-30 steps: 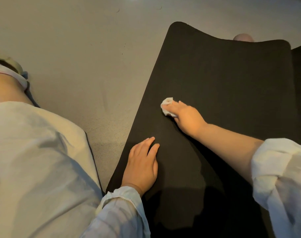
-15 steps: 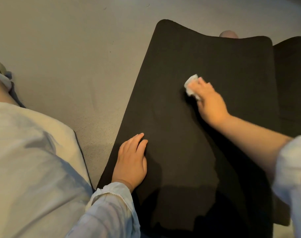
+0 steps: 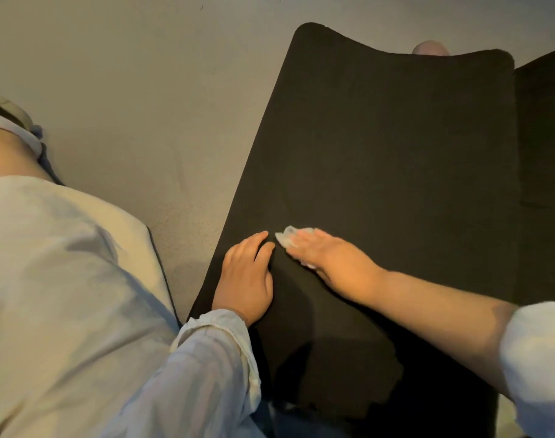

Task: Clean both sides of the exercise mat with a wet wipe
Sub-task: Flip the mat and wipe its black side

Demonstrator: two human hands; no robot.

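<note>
Mat (image 3: pixel 396 153): soft, floppy; lift by an edge.
Left hand (image 3: pixel 246 276): fingers together, flat, empty.
Right hand (image 3: pixel 330 257): fingers pressing wipe (image 3: pixel 285 237).

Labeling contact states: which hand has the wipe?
The right hand, reaching in from the right, presses the white wet wipe under its fingers on the black mat. The left hand lies flat and empty beside it.
</note>
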